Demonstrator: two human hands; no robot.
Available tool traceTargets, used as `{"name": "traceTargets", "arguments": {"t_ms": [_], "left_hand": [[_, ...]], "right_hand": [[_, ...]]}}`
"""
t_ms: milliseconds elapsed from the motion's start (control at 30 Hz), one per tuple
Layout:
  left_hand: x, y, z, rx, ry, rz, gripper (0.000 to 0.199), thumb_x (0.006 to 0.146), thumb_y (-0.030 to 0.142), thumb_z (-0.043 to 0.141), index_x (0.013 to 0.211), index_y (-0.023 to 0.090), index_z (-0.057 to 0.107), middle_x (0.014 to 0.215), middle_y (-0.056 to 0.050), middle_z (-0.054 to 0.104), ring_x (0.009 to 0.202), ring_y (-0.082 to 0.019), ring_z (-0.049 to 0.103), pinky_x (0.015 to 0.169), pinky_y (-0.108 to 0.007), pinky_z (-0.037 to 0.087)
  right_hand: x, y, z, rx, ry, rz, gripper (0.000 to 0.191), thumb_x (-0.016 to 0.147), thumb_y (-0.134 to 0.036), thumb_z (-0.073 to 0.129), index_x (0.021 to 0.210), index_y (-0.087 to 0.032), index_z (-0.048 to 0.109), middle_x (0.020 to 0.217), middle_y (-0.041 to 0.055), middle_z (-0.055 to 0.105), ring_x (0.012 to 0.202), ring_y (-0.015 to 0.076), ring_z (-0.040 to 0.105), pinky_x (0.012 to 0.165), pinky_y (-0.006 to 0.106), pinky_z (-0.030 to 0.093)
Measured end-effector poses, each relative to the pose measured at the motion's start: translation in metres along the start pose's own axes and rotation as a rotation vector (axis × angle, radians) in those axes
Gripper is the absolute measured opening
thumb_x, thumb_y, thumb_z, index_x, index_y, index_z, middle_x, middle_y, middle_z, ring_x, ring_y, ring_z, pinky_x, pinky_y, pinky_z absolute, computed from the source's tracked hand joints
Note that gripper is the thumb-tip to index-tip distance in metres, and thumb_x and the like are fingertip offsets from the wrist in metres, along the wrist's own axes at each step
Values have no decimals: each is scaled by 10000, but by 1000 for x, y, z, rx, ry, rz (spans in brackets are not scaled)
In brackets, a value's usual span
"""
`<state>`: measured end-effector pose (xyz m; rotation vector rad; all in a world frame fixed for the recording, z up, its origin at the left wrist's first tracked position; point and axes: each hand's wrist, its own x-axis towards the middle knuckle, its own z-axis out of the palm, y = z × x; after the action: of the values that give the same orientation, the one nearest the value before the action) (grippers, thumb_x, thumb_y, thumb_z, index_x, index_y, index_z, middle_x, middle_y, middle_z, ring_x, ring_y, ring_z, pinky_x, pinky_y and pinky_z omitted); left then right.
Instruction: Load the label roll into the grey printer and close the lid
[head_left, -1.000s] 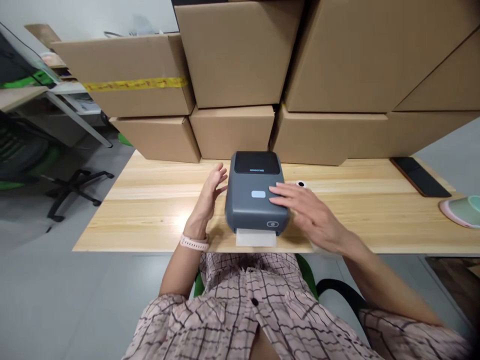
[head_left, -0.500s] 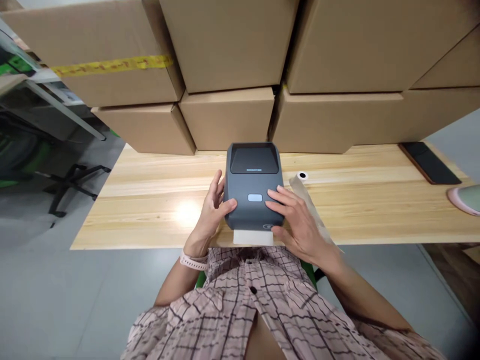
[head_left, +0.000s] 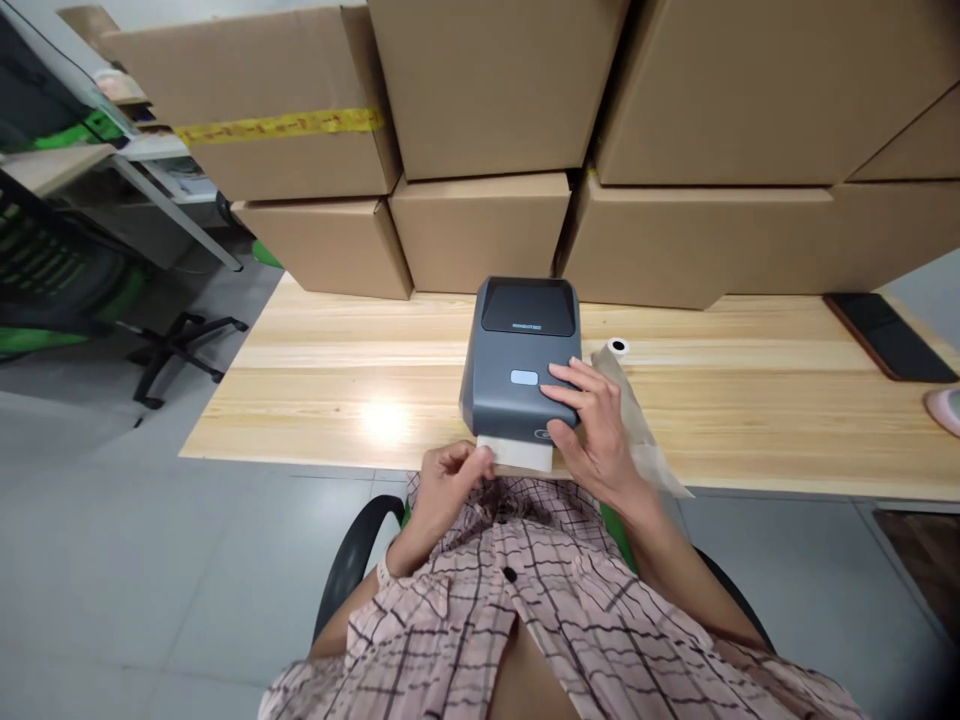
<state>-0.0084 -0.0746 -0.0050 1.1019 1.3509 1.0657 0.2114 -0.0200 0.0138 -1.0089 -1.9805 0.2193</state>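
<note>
A dark grey label printer [head_left: 495, 398] with a dark window on top and a pale button stands near the table's front edge. White label paper [head_left: 525, 455] sticks out of its front slot. My left hand [head_left: 448, 490] pinches the left corner of that paper between thumb and fingers. Spread over the printer's front right side, my right hand [head_left: 596, 430] rests its fingers on the cover, right of the button. Just right of the printer lies a strip of translucent backing paper [head_left: 637, 420], with a small white roll core [head_left: 618, 346] at its far end.
Stacked cardboard boxes [head_left: 480, 235] line the back of the wooden table [head_left: 322, 390]. A phone [head_left: 889, 335] lies at the right, near a pink-rimmed object [head_left: 943, 408] cut off by the frame. An office chair [head_left: 180, 350] stands on the floor at the left.
My left hand has left the printer's left side and come down to the paper's corner, closing on it. My right hand stays on the printer. The view has shifted slightly left.
</note>
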Motion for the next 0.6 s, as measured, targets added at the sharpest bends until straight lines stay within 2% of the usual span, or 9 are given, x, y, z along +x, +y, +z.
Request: {"name": "traceTargets", "arguments": {"t_ms": [67,133,300,400,467,533,600], "left_hand": [[1,8,4,-32,-110,-93,497,838,636,705,621,189,721,556,-25,645,494,-124,506,532,-279,417],[5,14,6,-84,-148,-132,508,817,651,720,614,185,725,591,-46,688,498,-128,528,537,-281,428],[9,13,2,-29,-175,-70,525,801,678,731,623,183,729,617,-47,704,534,-144,562,576,-295,466],[6,9,-5,36,-166,4,551,870,667,660,596,190,707,585,-35,670,544,-150,558,577,-298,453],[6,9,-10,66,-61,91,579,929,625,598,539,199,638,546,-24,617,539,-150,537,568,-300,442],[11,11,-14,84,150,206,562,975,565,550,543,207,586,564,-18,592,571,-155,540,595,-305,465],[18,15,-16,83,327,316,446,993,520,540,698,210,662,732,-36,677,718,-181,625,703,-323,532]], "right_hand": [[0,0,1,-12,5,4,361,1070,-446,444,1397,-329,543,1448,72,610,1456,321,474,1171,595,400],[2,-1,0,-17,-6,-4,385,1078,-454,415,1426,-337,531,1448,68,606,1452,312,475,1184,587,388],[12,-9,-7,-158,-57,-4,557,1062,-633,262,1468,-373,540,1378,67,622,1339,306,525,1196,590,325],[23,-15,-13,-302,-144,-25,592,1024,-700,293,1417,-376,596,1387,75,625,1298,310,534,1212,621,261],[32,-18,-15,-360,-193,-59,560,1010,-697,359,1366,-359,630,1400,79,636,1330,318,523,1237,644,199],[41,-18,-15,-362,-211,-98,530,999,-693,401,1282,-333,669,1389,72,660,1392,326,494,1257,655,161],[44,-16,-14,-314,-226,-123,521,996,-695,414,1221,-311,685,1386,62,676,1453,330,457,1272,661,145]]}}
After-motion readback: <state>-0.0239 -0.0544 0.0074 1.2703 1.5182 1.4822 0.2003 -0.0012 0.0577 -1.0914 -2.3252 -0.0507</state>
